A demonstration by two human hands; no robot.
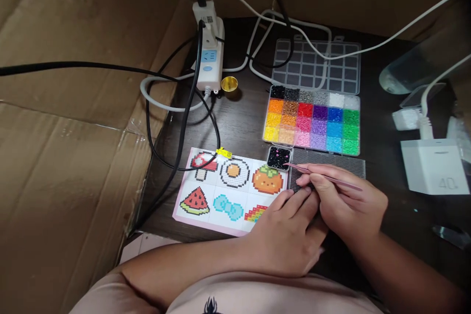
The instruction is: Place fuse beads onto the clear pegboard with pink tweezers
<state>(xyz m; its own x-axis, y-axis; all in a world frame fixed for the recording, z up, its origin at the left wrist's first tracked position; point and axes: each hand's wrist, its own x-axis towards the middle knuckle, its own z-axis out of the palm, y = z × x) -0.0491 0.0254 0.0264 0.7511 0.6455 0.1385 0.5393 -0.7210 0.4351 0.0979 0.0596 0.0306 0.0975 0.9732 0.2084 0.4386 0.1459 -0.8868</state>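
My right hand (346, 201) pinches pink tweezers (324, 175) whose tip reaches the small dish of black beads (278, 157). My left hand (290, 230) lies flat with fingers stretched onto the clear pegboard (331, 159), partly over the pattern card (228, 186) with mushroom, egg, orange, watermelon, bow and rainbow pictures. Behind them stands the bead box (312, 120) with several coloured compartments, its clear lid (316, 66) folded back.
A white power strip (208, 54) with black and white cables crossing the dark table sits at the back left, with a small gold cap (229, 84) beside it. A white cube device (434, 166) stands at right. Cardboard walls (73, 108) rise at the left and back.
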